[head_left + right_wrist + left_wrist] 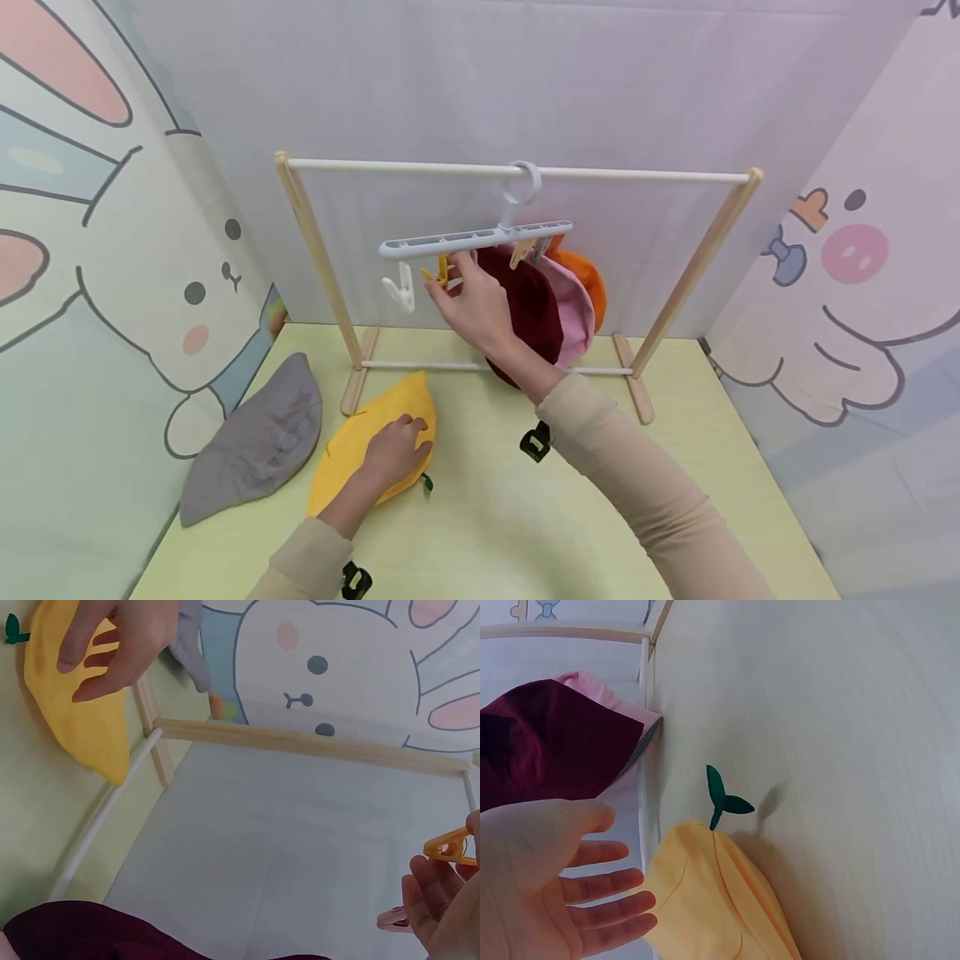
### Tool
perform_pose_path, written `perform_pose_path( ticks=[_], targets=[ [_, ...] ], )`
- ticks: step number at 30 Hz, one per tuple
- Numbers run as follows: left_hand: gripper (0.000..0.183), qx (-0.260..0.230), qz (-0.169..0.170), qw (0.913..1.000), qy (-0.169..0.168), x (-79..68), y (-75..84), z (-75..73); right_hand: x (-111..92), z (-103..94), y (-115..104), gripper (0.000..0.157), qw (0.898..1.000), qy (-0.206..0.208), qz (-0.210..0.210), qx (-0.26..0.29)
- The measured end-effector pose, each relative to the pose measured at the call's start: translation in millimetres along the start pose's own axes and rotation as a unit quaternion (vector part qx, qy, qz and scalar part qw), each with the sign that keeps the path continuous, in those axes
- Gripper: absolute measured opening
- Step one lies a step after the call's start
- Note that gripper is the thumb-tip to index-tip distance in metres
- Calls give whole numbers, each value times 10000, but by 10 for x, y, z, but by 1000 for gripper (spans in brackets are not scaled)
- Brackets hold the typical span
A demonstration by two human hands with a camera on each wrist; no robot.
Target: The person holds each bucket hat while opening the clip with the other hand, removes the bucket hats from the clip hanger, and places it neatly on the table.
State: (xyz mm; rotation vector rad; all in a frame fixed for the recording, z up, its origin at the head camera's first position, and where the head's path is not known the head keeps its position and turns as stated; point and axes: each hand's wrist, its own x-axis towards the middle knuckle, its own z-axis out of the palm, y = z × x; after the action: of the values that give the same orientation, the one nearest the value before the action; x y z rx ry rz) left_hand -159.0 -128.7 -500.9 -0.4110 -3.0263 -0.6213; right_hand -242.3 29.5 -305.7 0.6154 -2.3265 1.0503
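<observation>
My right hand is raised to the grey-white hanger and pinches a yellow clip below its bar. In the right wrist view that clip shows between thumb and fingers at the right edge. My left hand is over a yellow hat lying on the table, its fingers spread loosely. A green leaf sprout tops this hat. Beside my right hand hang a maroon hat, a pink hat and an orange hat, partly overlapping.
The hanger hooks onto the white rail of a wood-legged rack. A white clip dangles at the hanger's left end. On the table's left lies a grey hat. Cartoon-printed curtains enclose the table.
</observation>
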Motion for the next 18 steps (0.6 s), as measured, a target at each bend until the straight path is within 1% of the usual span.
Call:
perform_pose_path(
  ticks=[10,18],
  targets=[
    [22,44,137,9995,282,-16,81,-75,-55,-31,71,27,10000,28,-57,72],
    [20,55,366,9966,731,-29,104,-161,-100,-79,164,28,9998,172,-14,77]
  ],
)
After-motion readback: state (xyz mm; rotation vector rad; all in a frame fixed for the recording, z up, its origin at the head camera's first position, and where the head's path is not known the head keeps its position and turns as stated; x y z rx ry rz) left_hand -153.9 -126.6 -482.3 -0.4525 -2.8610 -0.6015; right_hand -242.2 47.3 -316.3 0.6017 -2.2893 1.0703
